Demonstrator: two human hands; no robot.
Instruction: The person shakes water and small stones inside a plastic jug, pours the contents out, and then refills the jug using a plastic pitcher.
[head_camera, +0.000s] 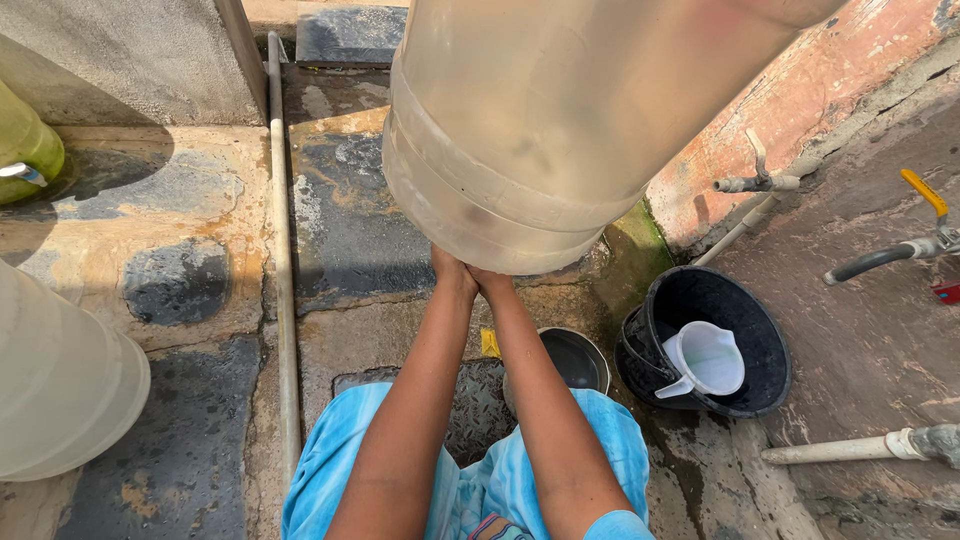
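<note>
1. Two hands meet under a big translucent water jug (540, 120): we see our left hand (453, 272) and right hand (492, 282) pressed against its lower rim, fingers hidden, so we cannot tell their grip.
2. The jug fills the view at twelve o'clock, tilted, raised above the wet stone floor (350, 230).
3. At three o'clock a black bucket (760, 340) holds a white jug (706, 358).
4. At nine o'clock lies another pale container (60, 390).

Black bucket (760, 345) with white jug (708, 358)

One head-worn view looks steeply down; close over both forearms; wet paving below.
</note>
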